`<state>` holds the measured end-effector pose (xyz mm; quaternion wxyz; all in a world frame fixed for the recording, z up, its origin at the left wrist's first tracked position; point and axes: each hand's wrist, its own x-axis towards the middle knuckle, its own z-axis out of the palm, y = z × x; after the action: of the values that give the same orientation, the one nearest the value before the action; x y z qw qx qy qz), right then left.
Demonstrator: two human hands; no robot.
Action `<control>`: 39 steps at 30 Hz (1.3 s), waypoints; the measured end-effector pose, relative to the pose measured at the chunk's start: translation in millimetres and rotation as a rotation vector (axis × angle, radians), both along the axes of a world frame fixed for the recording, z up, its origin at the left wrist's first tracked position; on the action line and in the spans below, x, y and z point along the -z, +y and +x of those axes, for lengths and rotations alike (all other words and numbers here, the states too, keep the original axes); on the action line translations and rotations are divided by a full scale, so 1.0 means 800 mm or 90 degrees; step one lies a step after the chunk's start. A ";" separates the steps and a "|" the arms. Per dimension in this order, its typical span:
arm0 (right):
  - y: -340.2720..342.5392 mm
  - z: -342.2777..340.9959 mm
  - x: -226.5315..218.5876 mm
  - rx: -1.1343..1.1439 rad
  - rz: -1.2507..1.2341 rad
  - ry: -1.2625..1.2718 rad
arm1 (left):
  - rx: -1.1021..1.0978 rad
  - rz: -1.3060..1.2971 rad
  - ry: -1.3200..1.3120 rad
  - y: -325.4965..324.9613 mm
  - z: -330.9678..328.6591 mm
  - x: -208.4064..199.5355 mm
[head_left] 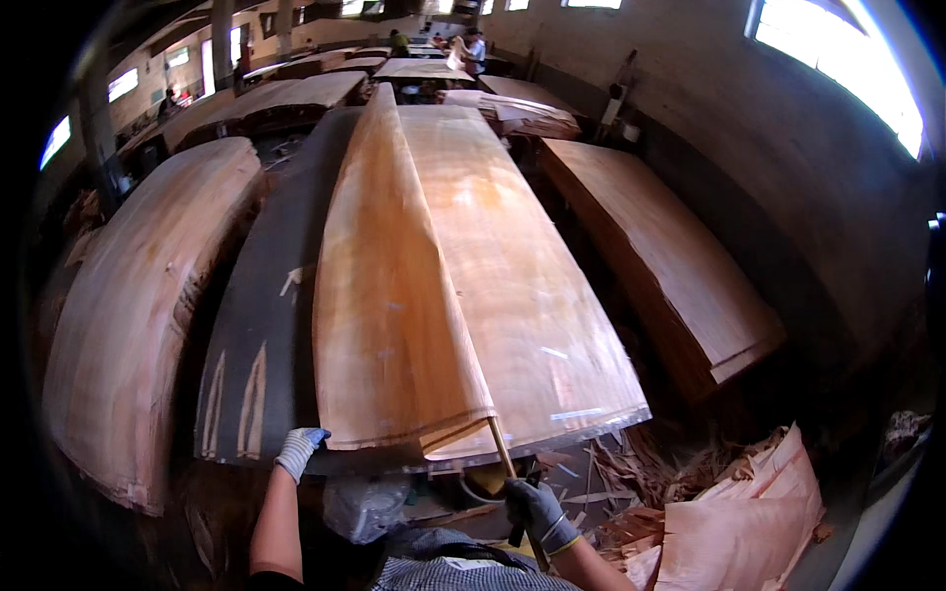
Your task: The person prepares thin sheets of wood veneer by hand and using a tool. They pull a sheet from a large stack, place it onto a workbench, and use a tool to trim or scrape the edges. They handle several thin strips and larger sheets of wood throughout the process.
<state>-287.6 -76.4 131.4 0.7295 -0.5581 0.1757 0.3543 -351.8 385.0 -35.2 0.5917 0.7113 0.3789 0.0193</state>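
A large thin wood veneer sheet point(379, 325) lies lengthwise before me, its right side raised in a long fold. Beneath it is another pale veneer sheet point(522, 295), on a dark tabletop point(266, 295). My left hand point(301, 451), in a striped glove with blue fingertips, is closed at the near left corner of the folded sheet. In a grey glove, my right hand point(537, 512) is wrapped round a thin wooden stick point(501, 445). The stick's far end goes in under the fold, where the sheet hides it.
Veneer stacks stand at left point(148, 295) and right point(670, 256). Torn veneer scraps point(739, 522) are heaped at the near right. A clear plastic bag point(365, 507) sits below the table's near edge. Far back, a person point(474, 54) stands among more stacks.
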 end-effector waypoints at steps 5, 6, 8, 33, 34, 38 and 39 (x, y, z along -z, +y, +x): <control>-0.138 0.086 -0.011 0.002 0.057 0.014 | 0.049 0.012 0.001 -0.133 0.117 -0.020; -0.168 0.101 -0.007 0.016 0.048 0.023 | 0.060 0.028 0.025 -0.163 0.136 -0.024; -0.234 0.140 -0.003 0.038 0.021 -0.003 | 0.090 0.042 0.036 -0.227 0.187 -0.043; -0.941 0.537 -0.079 0.338 -0.425 -0.307 | 0.807 -0.040 -0.044 -1.006 0.691 -0.039; -0.954 0.546 -0.076 0.348 -0.446 -0.328 | 0.807 0.007 -0.020 -1.032 0.707 -0.042; -1.032 0.626 -0.087 0.352 -0.433 -0.337 | 0.827 -0.191 0.061 -1.103 0.784 -0.025; -1.066 0.640 -0.083 0.360 -0.450 -0.335 | 0.832 -0.346 0.161 -1.129 0.797 -0.065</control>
<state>224.7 -929.4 197.9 0.5830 -0.7713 0.2391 -0.0902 286.1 -518.4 17.1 0.5899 0.6171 -0.0674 -0.5164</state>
